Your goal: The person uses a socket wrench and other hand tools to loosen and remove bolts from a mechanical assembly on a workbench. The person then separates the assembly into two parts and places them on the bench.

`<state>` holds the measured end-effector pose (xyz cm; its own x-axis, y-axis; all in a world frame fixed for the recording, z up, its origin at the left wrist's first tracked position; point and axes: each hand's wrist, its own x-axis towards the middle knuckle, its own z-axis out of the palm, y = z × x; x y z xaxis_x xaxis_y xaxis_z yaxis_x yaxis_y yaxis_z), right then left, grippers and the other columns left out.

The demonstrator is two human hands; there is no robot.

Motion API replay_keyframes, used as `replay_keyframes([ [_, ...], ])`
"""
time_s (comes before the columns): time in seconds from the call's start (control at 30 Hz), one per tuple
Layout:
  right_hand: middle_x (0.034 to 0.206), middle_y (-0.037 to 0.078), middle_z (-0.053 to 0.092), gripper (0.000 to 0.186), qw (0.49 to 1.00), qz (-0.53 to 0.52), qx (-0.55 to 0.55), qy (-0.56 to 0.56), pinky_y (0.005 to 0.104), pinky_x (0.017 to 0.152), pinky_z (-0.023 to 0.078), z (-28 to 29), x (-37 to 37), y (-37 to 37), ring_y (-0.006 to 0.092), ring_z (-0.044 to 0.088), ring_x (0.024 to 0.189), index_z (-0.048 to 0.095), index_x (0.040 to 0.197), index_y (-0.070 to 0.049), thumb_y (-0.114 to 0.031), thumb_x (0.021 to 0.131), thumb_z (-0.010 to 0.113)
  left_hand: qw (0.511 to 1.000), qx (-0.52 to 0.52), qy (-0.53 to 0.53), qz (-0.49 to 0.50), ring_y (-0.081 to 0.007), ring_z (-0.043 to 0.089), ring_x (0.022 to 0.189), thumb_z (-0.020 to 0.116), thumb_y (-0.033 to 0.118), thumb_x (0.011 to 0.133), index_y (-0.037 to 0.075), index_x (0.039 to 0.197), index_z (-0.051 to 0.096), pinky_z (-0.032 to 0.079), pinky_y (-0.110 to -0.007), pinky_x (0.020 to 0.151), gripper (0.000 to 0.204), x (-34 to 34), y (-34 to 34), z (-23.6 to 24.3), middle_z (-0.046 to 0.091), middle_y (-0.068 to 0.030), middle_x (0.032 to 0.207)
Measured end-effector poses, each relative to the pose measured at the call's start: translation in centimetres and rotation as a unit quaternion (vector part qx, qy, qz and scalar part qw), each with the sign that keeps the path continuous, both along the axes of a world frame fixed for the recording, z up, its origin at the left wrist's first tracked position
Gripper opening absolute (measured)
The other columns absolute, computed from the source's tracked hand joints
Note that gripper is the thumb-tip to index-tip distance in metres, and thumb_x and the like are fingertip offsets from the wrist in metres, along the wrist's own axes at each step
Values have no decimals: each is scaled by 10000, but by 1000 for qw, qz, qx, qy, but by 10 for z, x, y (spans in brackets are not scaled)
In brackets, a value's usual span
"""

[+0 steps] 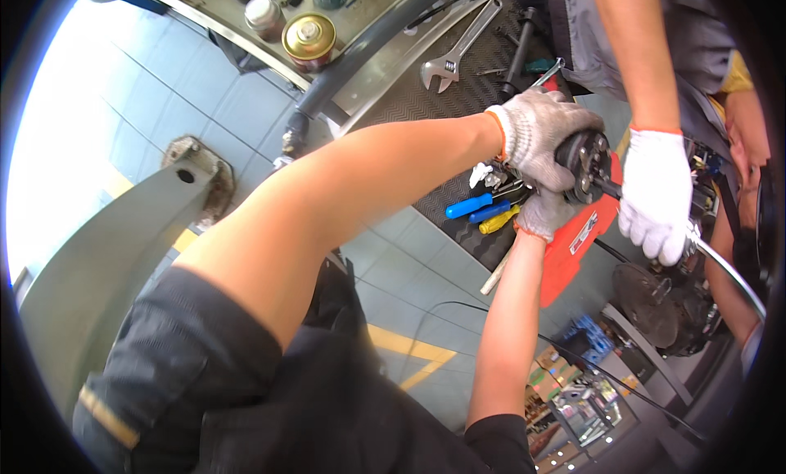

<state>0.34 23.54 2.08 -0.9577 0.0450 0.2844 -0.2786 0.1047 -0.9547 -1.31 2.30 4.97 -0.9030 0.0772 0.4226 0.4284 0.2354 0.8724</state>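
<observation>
Both my hands wear grey knit work gloves with orange cuffs. My left hand [544, 134] wraps over the top of a black round metal part [584, 159] with several bolts or holes on its face. Just below, my right hand [547, 212] grips the same part from its underside, its fingers partly hidden. A dark shaft [607, 186] runs from the part toward a co-worker's white-gloved hand [655, 200], which is by a silver bar [729, 269]. Close to my hands lie two blue screwdrivers [468, 206] and a yellow-handled screwdriver [499, 220] on a black ribbed mat [442, 179].
An adjustable wrench [463, 48] and a black bar tool [520, 52] rest farther up the mat. A red sheet [565, 269] hangs under my hands. At the far left stands a metal tray [237, 32] with a gold-topped can [309, 38]. A grey lift arm [115, 253] occupies the left.
</observation>
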Motion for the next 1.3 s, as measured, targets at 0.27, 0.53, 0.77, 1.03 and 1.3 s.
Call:
replay_keyframes([
  [0.27,1601,110,688,993,996,16,-24,-82,449,1214,586,11,10,3,242,693,1451,548,1705,-9,-422,876,908,999,42,4,7,-444,776,1252,853,553,665,159,1550,758,623,-539,1093,973,2,4,-14,842,-152,1369],
  [0.53,1800,99,506,1116,992,51,-43,-103,479,1401,422,14,16,-16,283,482,1689,386,1834,-70,-557,925,811,999,38,3,-1,-433,777,1269,847,572,671,163,1604,730,611,-545,1105,1026,3,-1,-14,831,-169,1397],
  [0.77,1742,155,595,915,1000,11,20,-16,480,1280,558,11,8,-9,323,633,1558,524,1738,-19,-311,960,905,999,-15,17,30,-427,795,1258,864,620,752,118,1601,713,619,-536,1123,998,0,6,-13,833,-160,1417],
  [1.03,1675,100,625,941,998,53,18,41,495,1334,503,3,2,2,285,623,1532,570,1666,-59,-303,883,1032,998,-10,53,20,-463,813,1149,868,439,698,46,1554,678,643,-567,1022,961,-3,5,-8,844,-237,1257],
  [1.3,1679,71,633,986,999,22,24,29,469,1331,497,11,9,-12,250,623,1523,544,1714,-53,-274,896,1048,1000,3,25,-4,-445,783,1249,868,396,665,28,1564,683,609,-539,1115,989,0,-1,0,829,-237,1324],
])
